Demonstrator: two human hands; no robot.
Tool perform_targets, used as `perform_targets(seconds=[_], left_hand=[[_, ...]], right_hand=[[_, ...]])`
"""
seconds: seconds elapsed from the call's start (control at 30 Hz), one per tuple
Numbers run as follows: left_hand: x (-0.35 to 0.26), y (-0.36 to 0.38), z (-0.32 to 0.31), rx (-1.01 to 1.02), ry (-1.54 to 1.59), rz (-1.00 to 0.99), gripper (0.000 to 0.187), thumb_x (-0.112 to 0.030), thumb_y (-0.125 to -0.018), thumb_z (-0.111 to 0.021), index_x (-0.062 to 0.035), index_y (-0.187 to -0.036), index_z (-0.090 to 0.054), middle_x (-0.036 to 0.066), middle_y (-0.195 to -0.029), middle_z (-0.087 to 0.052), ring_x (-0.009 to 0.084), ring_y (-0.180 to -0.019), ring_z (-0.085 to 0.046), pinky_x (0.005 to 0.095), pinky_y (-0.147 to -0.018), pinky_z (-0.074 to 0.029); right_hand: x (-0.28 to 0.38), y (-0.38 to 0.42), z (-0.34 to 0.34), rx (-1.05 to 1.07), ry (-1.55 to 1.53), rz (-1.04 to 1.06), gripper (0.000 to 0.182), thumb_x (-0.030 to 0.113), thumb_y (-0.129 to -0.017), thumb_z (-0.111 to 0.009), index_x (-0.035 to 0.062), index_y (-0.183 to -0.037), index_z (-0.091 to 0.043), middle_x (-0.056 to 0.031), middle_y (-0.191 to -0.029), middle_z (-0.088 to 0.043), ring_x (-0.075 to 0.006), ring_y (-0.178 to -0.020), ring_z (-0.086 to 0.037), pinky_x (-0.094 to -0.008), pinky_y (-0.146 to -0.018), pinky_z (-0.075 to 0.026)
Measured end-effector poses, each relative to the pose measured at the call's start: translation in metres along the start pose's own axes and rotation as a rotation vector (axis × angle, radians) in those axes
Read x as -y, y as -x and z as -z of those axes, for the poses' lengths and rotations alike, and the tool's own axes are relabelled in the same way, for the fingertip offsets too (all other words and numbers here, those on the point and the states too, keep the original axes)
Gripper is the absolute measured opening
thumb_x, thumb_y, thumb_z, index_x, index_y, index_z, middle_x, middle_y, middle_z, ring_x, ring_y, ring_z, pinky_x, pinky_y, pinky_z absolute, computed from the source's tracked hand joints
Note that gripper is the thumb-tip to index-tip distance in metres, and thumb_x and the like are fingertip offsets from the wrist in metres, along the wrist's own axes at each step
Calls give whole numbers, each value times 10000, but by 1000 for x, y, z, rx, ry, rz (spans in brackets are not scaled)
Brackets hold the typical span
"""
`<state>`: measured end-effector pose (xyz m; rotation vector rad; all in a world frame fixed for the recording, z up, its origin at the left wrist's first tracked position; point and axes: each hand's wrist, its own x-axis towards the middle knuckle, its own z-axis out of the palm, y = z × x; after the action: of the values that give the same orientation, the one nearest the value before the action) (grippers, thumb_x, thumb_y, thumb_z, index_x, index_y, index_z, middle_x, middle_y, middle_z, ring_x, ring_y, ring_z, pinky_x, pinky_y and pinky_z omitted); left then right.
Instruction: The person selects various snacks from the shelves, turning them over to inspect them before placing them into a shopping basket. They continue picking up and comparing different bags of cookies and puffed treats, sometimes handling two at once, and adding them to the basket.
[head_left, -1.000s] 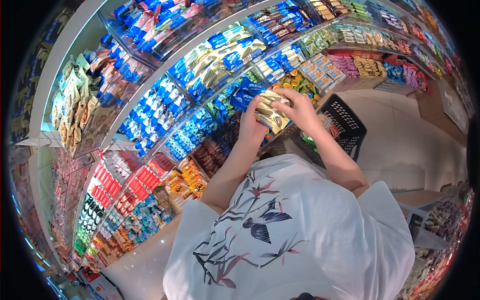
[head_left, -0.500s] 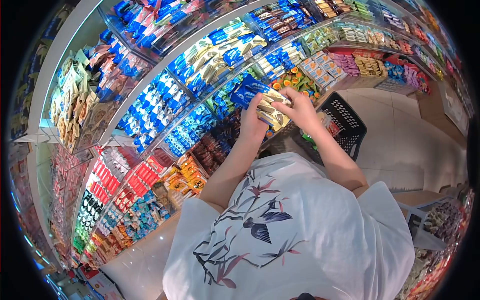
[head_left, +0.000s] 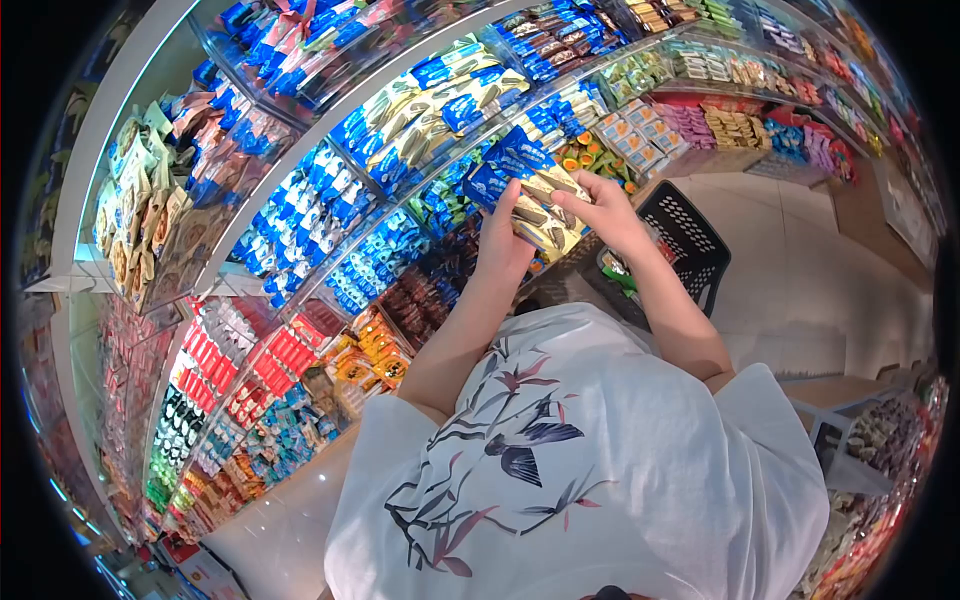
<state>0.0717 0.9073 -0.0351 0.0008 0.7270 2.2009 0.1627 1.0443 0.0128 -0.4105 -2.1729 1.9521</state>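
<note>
Shelf edge: shelf (head_left: 312,140) curves past just beyond packet (head_left: 545,185); gap between them hard to judge.
Room: tiled floor (head_left: 795,255) stretches right of basket (head_left: 690,235).
Packet: raised between both hands; long axis slants upper left to lower right, blue end pointing shelfward.
Left hand (head_left: 503,242): grips packet's left edge, thumb on top.
Right hand (head_left: 614,220): grips right edge, thumb over cream part.

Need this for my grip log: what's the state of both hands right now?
Left hand: closed, holding blue-and-cream packaging.
Right hand: closed, holding the same packaging.
</note>
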Motion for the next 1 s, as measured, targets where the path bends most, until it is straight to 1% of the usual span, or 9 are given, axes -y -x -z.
perform_targets(seconds=[0.37,0.43,0.53,0.57,0.67,0.77,0.8,0.93,1.0], left_hand=[[2,-7,0,2,0,3,385,-284,-949,-550,0,-1205,-508,112,-1197,-581,218,-1114,-561,379,-981,-437],[2,-6,-3,8,3,16,416,-319,-958,-531,-1,-1225,-491,118,-1223,-565,223,-1138,-547,385,-993,-427],[4,-7,-4,28,4,25,491,-400,-972,-472,-6,-1264,-456,127,-1268,-535,239,-1177,-521,398,-1016,-408],[5,-7,-4,35,4,26,521,-432,-977,-447,-8,-1279,-443,130,-1284,-524,245,-1190,-511,403,-1024,-400],[3,-7,-8,92,94,65,538,-478,-956,-466,-53,-1285,-447,92,-1275,-528,230,-1186,-510,402,-1020,-394],[-5,-2,-17,76,211,105,596,-527,-946,-447,-53,-1308,-424,98,-1299,-513,245,-1203,-500,418,-1040,-372],[-13,6,-33,54,234,92,549,-461,-953,-474,-27,-1287,-438,112,-1283,-523,252,-1199,-501,421,-1050,-361],[-4,-7,-9,88,117,166,436,-310,-962,-470,24,-1242,-464,140,-1249,-543,255,-1175,-518,412,-1036,-377],[-4,-4,-14,43,86,156,429,-316,-967,-469,12,-1244,-469,130,-1244,-549,248,-1168,-524,410,-1028,-383]], right_hand=[[5,2,2,-57,165,31,248,222,-877,-664,-1,-980,-628,27,-758,-591,-26,-687,-496,-205,-610,-400],[4,2,2,-57,168,27,247,222,-880,-662,-1,-980,-627,28,-767,-593,-26,-692,-497,-208,-615,-405],[-5,0,1,-150,128,109,288,253,-853,-675,-7,-967,-627,-43,-766,-632,-71,-678,-550,-257,-609,-445],[-6,1,1,-131,142,84,288,253,-856,-671,-8,-971,-627,-45,-772,-633,-73,-685,-552,-259,-614,-446],[0,5,-3,-103,173,31,290,252,-869,-656,-10,-991,-627,-53,-787,-638,-79,-702,-558,-264,-628,-450],[-1,4,-5,-134,198,34,301,256,-884,-635,-11,-1023,-626,-63,-801,-646,-86,-712,-564,-265,-640,-453],[-3,3,-4,-151,212,36,307,260,-889,-628,-11,-1033,-626,-67,-808,-649,-89,-716,-567,-266,-644,-454],[-7,1,-2,-191,227,41,342,289,-899,-611,-10,-1066,-619,-79,-829,-656,-104,-731,-577,-278,-665,-458],[-5,1,-2,-173,234,46,331,287,-913,-589,-11,-1056,-613,-87,-815,-649,-122,-730,-581,-291,-670,-456]])
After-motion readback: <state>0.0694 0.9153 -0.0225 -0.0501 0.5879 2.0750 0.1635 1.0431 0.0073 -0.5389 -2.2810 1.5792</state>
